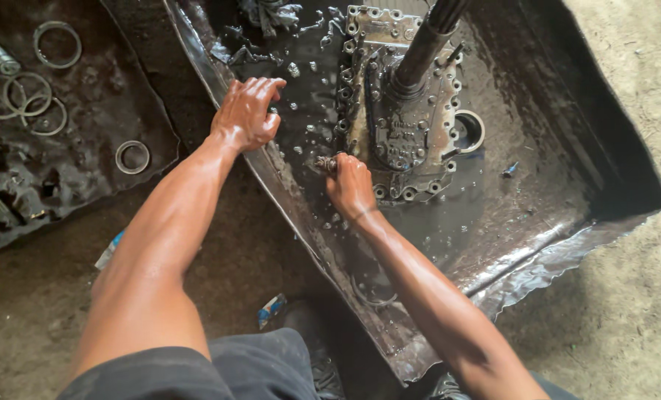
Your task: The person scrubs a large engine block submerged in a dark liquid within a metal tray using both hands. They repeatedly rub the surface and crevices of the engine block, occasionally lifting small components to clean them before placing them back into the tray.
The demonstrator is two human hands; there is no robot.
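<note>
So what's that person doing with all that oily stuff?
A person is bent over a dented metal tray full of dark oil. Their right hand grips a small grimy part beside a bolted metal housing with a shaft sticking up. Their left hand rests on the tray's edge. Metal rings lie on the ground nearby.

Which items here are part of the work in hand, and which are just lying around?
In use:
- metal tray of dark oily liquid
- bolted metal housing with shaft
- small brush-like tool in right hand
- left hand resting on the tray edge

Lying about:
- metal rings on the dark sheet at left
- wrappers on the ground
</note>
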